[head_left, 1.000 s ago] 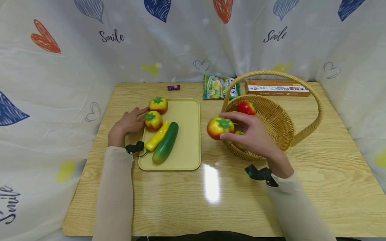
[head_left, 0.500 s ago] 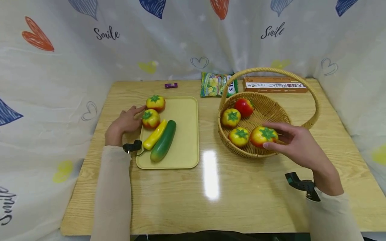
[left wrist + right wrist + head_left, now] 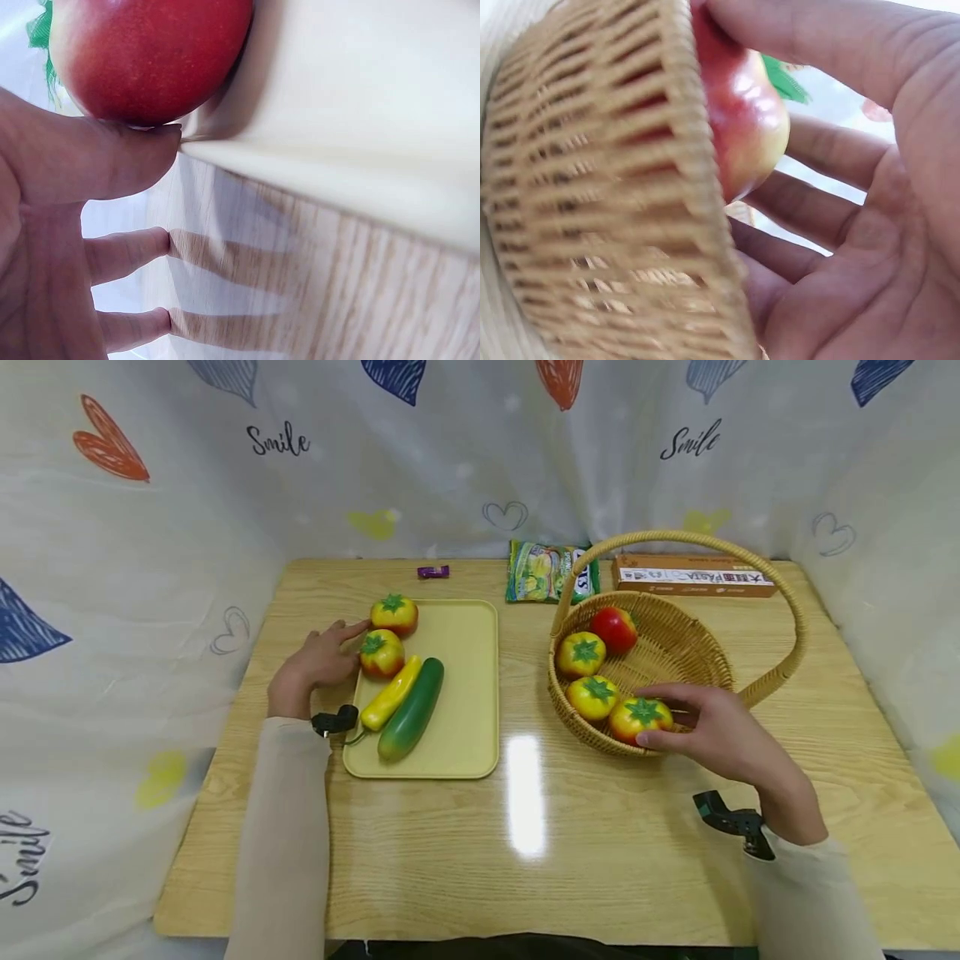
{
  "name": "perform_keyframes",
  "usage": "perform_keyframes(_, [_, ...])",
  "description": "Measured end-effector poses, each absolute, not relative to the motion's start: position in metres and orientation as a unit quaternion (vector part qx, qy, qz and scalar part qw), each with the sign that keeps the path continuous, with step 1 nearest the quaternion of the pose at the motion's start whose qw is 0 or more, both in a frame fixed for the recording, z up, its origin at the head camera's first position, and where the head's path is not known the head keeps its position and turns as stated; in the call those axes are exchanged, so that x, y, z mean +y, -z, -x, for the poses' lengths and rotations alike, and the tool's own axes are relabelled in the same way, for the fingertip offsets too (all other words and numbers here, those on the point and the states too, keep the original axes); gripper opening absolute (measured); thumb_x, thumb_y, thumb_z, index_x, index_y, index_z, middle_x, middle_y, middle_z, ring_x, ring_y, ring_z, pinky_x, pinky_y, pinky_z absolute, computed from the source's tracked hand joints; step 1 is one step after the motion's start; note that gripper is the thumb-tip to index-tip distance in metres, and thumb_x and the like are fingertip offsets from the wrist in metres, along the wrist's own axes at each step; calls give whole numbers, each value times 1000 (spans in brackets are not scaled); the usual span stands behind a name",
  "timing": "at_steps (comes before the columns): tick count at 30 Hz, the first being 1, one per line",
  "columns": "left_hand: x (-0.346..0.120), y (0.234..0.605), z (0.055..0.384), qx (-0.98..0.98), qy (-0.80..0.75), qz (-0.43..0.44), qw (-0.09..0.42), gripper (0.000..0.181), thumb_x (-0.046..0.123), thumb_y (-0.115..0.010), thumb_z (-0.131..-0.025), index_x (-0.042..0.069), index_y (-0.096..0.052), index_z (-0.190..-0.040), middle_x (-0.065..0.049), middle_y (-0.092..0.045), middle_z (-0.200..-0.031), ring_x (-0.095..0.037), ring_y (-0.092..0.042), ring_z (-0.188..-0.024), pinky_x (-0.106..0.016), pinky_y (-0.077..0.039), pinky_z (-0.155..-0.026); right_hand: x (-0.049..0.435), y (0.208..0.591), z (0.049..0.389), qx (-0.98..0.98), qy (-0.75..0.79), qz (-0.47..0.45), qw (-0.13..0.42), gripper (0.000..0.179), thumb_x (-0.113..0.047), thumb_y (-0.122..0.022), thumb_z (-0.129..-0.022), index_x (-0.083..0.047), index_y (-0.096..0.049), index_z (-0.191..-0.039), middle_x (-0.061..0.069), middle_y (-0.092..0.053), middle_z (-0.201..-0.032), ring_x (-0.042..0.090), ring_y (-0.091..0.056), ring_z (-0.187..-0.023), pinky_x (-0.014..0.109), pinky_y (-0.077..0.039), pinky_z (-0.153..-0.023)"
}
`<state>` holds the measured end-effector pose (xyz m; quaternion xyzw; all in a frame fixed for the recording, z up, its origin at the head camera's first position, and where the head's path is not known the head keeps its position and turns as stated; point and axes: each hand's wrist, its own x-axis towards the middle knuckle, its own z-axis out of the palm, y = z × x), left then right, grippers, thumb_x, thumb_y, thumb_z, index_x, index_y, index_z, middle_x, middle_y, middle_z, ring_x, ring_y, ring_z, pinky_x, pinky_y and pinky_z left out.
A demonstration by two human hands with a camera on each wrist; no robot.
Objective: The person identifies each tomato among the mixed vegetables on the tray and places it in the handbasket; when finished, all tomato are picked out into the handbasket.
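Observation:
My right hand (image 3: 720,731) grips a yellow-and-red toy persimmon (image 3: 637,718) with green leaves, low inside the front of the wicker basket (image 3: 686,647). In the right wrist view, the basket's woven wall hides part of that persimmon (image 3: 742,127). Two similar persimmons (image 3: 581,653) and a red fruit (image 3: 615,629) sit in the basket beside it. My left hand (image 3: 318,664) rests at the left edge of a yellow tray (image 3: 468,693), fingers extended. Its thumb touches the near persimmon (image 3: 154,60); its index finger reaches the far persimmon (image 3: 394,614).
A yellow pepper (image 3: 392,695) and a green cucumber (image 3: 412,710) lie side by side on the tray. Behind stand a small purple packet (image 3: 432,572), a green snack bag (image 3: 543,571) and a pasta box (image 3: 693,577). The basket's tall handle (image 3: 798,618) arches over it.
My right hand has carried the persimmon from the basket's left side rightward over it, then down and slightly left among the other fruit. The left hand has stayed by the tray.

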<state>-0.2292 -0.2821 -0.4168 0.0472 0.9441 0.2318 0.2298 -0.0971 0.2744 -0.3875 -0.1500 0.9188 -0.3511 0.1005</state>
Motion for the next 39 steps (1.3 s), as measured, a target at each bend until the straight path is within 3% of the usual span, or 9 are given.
perform_keyframes(8, [-281,417,230,944,-230,-44,231,73,16,-48,-107,20,-25,-176,-36,-5,-179,-75,4,-157,-87,-9,-123,252,399,104,909,377,173,47,49,-26,-90,-93,-19,-76,-139,11,-77,-135,28,-75,-119,6,-51,-93])
perform_keyframes(10, [-281,417,230,944,-230,-43,231,73,17,-48,-107,20,-25,-176,-36,-5,-179,-75,4,-157,-88,-9,-123,246,403,107,906,385,171,32,49,-24,-91,-92,-18,-76,-139,11,-77,-134,29,-75,-119,10,-54,-95])
perform_keyframes(14, [-282,418,230,945,-232,-39,230,73,17,-47,-106,21,-24,-176,-35,-4,-180,-74,5,-157,-89,-9,-122,234,408,112,915,365,170,8,51,-27,-93,-90,-15,-77,-137,13,-78,-132,33,-76,-117,36,-62,-98])
perform_keyframes(17, [-281,417,230,945,-233,-39,228,74,16,-47,-106,22,-25,-176,-34,-4,-180,-74,5,-157,-89,-9,-122,230,410,114,922,345,172,1,55,-28,-93,-90,-14,-75,-140,15,-78,-133,39,-75,-119,57,-60,-98])
perform_keyframes(20, [-280,417,229,944,-234,-41,228,74,16,-47,-106,22,-25,-176,-34,-4,-180,-74,5,-157,-89,-9,-122,230,410,116,925,342,167,-1,60,-28,-94,-89,-12,-73,-143,18,-76,-137,43,-73,-123,64,-58,-100])
perform_keyframes(24, [-280,416,228,943,-237,-39,228,73,17,-47,-107,22,-24,-176,-34,-4,-180,-74,7,-157,-90,-8,-121,230,406,117,918,365,153,-2,61,-26,-93,-90,-10,-71,-145,18,-73,-143,45,-69,-132,66,-55,-107])
perform_keyframes(29, [-279,414,228,943,-238,-36,230,73,17,-47,-107,21,-24,-176,-34,-3,-180,-74,7,-157,-89,-8,-122,219,396,119,893,422,155,0,60,-23,-90,-93,-9,-70,-147,12,-70,-150,41,-66,-139,58,-53,-113])
perform_keyframes(39, [-278,413,228,939,-244,-29,240,74,18,-49,-107,23,-23,-176,-32,0,-181,-71,10,-159,-88,-7,-123,150,383,139,838,499,220,2,61,-21,-89,-94,-15,-68,-151,6,-69,-152,31,-66,-141,54,-53,-118])
